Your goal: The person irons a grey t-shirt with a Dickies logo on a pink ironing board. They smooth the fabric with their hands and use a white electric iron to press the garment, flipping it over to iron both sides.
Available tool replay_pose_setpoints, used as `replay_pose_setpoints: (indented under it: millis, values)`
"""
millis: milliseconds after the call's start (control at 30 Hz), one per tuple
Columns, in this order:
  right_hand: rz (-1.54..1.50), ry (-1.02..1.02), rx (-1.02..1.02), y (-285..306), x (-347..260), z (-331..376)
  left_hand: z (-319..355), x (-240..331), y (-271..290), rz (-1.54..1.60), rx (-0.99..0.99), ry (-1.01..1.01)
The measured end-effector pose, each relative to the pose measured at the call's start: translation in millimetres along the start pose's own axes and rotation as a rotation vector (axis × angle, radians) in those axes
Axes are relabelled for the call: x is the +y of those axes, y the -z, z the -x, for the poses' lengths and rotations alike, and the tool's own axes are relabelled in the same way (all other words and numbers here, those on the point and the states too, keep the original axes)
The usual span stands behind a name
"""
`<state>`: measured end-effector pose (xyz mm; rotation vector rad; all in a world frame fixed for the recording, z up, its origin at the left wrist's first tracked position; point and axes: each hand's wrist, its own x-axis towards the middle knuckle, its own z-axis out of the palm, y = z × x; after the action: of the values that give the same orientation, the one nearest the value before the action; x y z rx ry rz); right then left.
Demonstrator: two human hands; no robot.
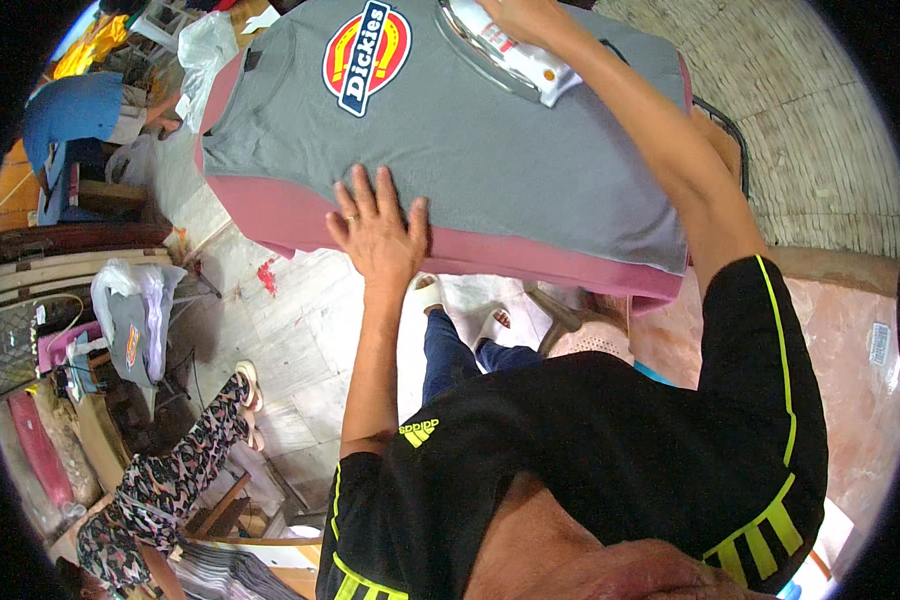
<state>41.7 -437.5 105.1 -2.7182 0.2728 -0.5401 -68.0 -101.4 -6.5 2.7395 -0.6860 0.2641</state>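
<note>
A grey T-shirt [490,150] with a red, yellow and blue printed badge [366,58] lies spread over a table covered in dusky pink cloth [280,215]. My left hand [380,228] rests flat on the shirt's near edge, fingers spread, partly over the pink cloth. At the far right, a white and silver clothes iron [505,52] sits on the shirt. My right hand [530,18] is wrapped round the top of the iron; its fingers are partly cut off by the picture's upper edge.
A stool holds folded garments in clear plastic [135,325] at the left. Another person in patterned trousers [185,475] sits at the lower left, and someone in blue [75,115] is at the upper left. A black cable [725,125] loops beside the table's right end.
</note>
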Motion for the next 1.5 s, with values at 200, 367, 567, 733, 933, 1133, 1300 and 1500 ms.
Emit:
replay_pose_setpoints:
  millis: [200,367,567,733,933,1133,1300,1500]
  values:
    - [0.022,0.199,-0.240,31.9,-44.4,107.9,10.9,-25.2,-1.0,0.021,0.064,0.063]
    - [0.043,0.205,-0.243,41.5,-35.8,109.9,9.4,-23.0,3.9,0.014,0.049,0.062]
    - [-0.133,-0.207,-0.245,45.3,-33.2,63.9,4.7,-38.6,-3.2,0.179,0.196,-0.041]
    - [0.064,-0.030,-0.201,35.7,-37.1,122.4,18.0,-64.2,8.4,0.465,0.166,-0.298]
    - [-0.022,0.337,-0.385,46.0,-74.6,168.7,17.5,-76.6,1.9,0.457,0.174,-0.375]
    - [0.072,0.117,-0.226,42.8,-44.2,136.6,6.4,-80.3,7.2,0.555,0.199,-0.423]
    - [-0.003,-0.116,-0.251,35.2,-100.2,184.3,5.9,-90.8,10.4,0.640,0.192,-0.489]
    - [-0.079,0.039,-0.441,22.3,-157.5,217.4,3.7,-98.7,12.8,0.715,0.137,-0.557]
